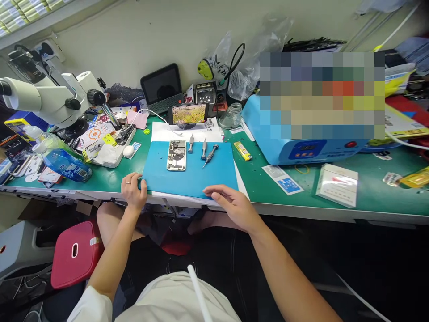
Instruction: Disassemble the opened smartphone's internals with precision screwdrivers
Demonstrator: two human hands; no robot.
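Observation:
My left hand [133,191] rests at the table's front edge, by the left corner of a blue work mat [167,181]. Its fingers are a little bent, thumb apart, and nothing shows in them. On the mat's front right edge lies my right hand [231,202], fingers stretched out and holding nothing. An opened smartphone [176,155] with its inner parts bare lies on the mat, beyond both hands. To its right are three precision screwdrivers: one near the phone [191,144], a middle one [204,148], and a slanted one [210,156].
Behind the mat a propped phone [188,114] shows a picture. A microscope [56,98] and a blue bottle [65,163] stand left. At right are a blue machine [284,150], a yellow packet [242,151] and a white box [338,184]. A red stool [77,255] is below.

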